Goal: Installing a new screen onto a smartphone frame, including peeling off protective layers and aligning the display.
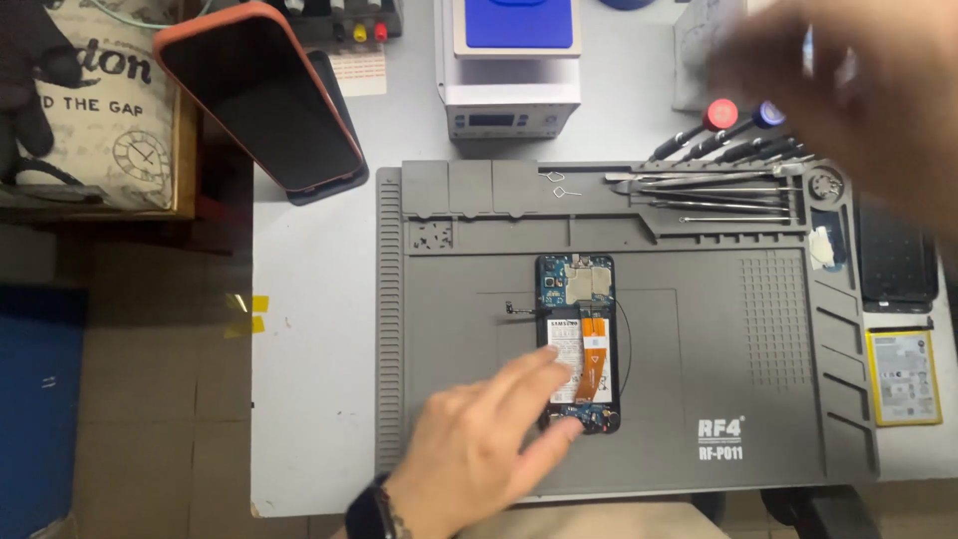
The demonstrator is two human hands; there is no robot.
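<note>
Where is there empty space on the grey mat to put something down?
Bare mat lies right of the opened phone, up to the grid patch. A smaller bare strip lies left of the phone. The top tray of tools is crowded, and the left hand covers the phone's lower end.

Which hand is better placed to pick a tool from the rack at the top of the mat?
The right hand. It is blurred but sits above the tool rack and screwdrivers. The left hand rests on the opened phone, steadying its lower end.
</note>
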